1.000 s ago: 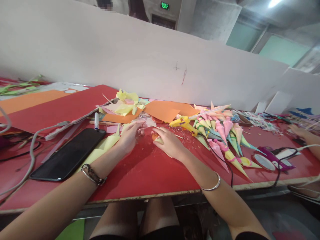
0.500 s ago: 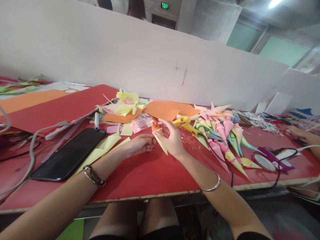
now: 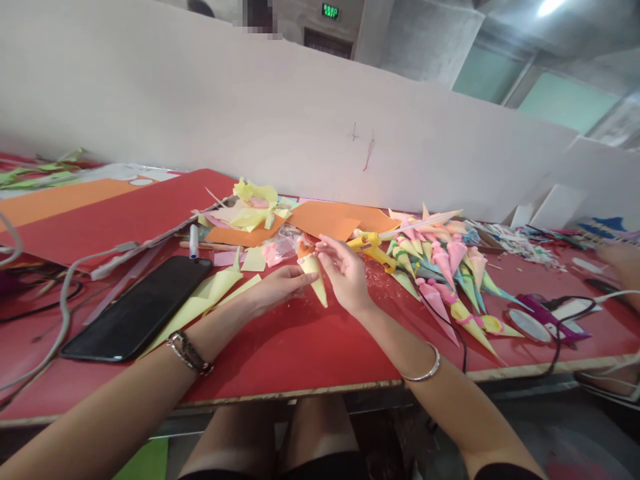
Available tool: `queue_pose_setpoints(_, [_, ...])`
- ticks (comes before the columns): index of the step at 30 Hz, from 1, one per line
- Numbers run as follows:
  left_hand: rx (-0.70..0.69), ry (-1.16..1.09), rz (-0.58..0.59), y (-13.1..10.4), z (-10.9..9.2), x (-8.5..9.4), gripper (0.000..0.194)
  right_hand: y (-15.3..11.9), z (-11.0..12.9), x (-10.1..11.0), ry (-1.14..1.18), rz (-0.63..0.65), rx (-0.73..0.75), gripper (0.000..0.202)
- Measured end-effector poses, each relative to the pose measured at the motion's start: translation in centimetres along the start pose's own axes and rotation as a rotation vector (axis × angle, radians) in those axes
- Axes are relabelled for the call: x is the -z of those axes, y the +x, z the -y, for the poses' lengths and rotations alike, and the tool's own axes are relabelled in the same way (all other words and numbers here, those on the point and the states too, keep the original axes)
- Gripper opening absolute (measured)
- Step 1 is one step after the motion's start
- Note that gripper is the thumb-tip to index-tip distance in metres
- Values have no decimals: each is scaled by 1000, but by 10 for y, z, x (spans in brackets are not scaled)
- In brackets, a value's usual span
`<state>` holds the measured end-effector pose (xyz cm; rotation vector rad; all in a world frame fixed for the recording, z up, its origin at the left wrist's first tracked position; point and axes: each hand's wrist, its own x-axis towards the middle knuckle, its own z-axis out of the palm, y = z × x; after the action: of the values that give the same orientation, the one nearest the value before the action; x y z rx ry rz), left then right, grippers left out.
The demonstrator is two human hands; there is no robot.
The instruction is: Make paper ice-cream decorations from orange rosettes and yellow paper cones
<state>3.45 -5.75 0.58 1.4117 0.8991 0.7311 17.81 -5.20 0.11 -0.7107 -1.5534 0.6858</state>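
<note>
Over the middle of the red table, my left hand (image 3: 287,285) pinches a pale yellow paper cone (image 3: 317,285) between thumb and fingers. The cone tilts with its tip pointing down, and orange and pink bits show at its top. Just to its right is my right hand (image 3: 347,277), its fingers apart and partly bent close to the cone's upper end; whether a fingertip touches it I cannot tell. A yellow glue gun (image 3: 373,245) lies behind my right hand, with a clear glue stick (image 3: 425,222) at its back.
Finished paper cones (image 3: 445,260) in pink, yellow and green are piled at right. A black phone (image 3: 140,307), a marker (image 3: 193,241) and yellow paper sheets (image 3: 195,303) lie at left. Orange paper (image 3: 330,220) rests at the back. Another person's hand (image 3: 617,263) is at far right, blurred.
The yellow cone has passed from my right hand to my left, which has moved right to grip it. My right hand's fingers have opened away from it.
</note>
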Motion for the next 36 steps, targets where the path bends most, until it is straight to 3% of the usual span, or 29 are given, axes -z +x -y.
queue_pose_setpoints(5, [-57,221,-89,2,-3,1,31,1,3,6,-21,-57,80,20])
queue_pose_setpoints(10, [-163,519,-151,3,-4,-1,31,2,18,9,-246,24,196,13])
queue_pose_setpoints(14, [-235,534,-204,5,0,0,29,2,21,9,-324,63,266,16])
queue_pose_setpoints(23, [-224,521,-227,3,0,-1,32,4,19,12,-304,7,337,16])
queue_pose_setpoints(36, [-288,516,-258,2,2,-4,30,6,20,11,-317,-8,232,10])
